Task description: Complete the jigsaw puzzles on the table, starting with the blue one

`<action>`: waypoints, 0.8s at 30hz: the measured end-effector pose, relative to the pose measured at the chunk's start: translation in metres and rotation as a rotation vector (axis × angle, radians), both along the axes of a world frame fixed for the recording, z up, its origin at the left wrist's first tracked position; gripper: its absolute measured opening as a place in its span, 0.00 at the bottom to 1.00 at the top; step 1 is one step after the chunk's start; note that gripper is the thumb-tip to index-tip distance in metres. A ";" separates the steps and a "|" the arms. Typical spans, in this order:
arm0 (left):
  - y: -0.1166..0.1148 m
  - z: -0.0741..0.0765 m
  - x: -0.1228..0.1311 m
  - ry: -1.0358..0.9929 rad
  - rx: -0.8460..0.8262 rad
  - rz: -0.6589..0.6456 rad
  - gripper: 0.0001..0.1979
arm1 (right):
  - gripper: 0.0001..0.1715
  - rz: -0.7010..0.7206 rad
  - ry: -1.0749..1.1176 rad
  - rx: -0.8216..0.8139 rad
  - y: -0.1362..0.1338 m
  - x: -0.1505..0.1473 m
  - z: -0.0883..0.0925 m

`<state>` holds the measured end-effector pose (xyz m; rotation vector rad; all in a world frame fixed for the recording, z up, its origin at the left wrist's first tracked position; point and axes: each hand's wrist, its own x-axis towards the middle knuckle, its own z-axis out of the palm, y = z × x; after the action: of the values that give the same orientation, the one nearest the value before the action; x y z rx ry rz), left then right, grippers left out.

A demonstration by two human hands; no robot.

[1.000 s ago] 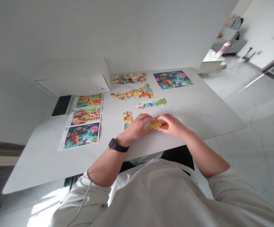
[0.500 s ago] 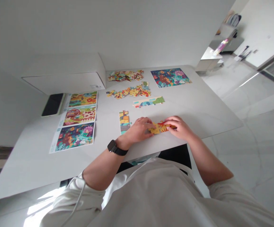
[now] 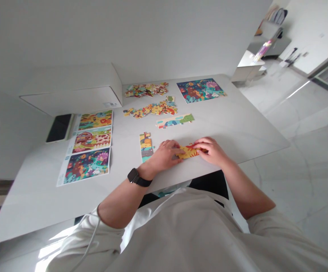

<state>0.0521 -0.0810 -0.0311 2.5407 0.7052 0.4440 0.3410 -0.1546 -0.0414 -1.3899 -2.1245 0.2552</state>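
Observation:
Close to the table's near edge, yellow and red jigsaw puzzle pieces (image 3: pixel 188 151) lie between my hands. My left hand (image 3: pixel 167 155), with a black watch on the wrist, has its fingers closed on the left end of these pieces. My right hand (image 3: pixel 209 150) grips the right end, thumb and fingers on the pieces. Beside my left hand lies an upright joined strip of puzzle pieces (image 3: pixel 146 146), partly covered by the hand. Farther back is another joined strip (image 3: pixel 175 121) with blue and green parts.
Two heaps of loose pieces, a nearer one (image 3: pixel 152 109) and a farther one (image 3: pixel 147 90), lie toward the wall. A finished-looking picture (image 3: pixel 200 90) is at back right. At left are a sheet with three pictures (image 3: pixel 94 138), a phone (image 3: pixel 59 128) and a white box (image 3: pixel 73 98).
The gap between the yellow pieces has closed, and they now sit together between my hands. The whole view has shifted slightly.

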 end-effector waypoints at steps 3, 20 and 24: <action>-0.001 0.002 0.000 0.007 0.007 0.000 0.16 | 0.16 -0.009 0.002 -0.010 0.001 0.000 -0.002; -0.004 0.002 0.001 0.027 0.057 -0.048 0.15 | 0.14 0.006 0.019 0.039 0.001 0.001 -0.006; -0.001 0.005 -0.004 -0.024 0.038 -0.055 0.16 | 0.15 0.011 0.031 0.038 0.001 0.000 -0.007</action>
<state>0.0484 -0.0819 -0.0260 2.5791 0.6223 0.4721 0.3409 -0.1538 -0.0479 -1.3438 -2.1017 0.2377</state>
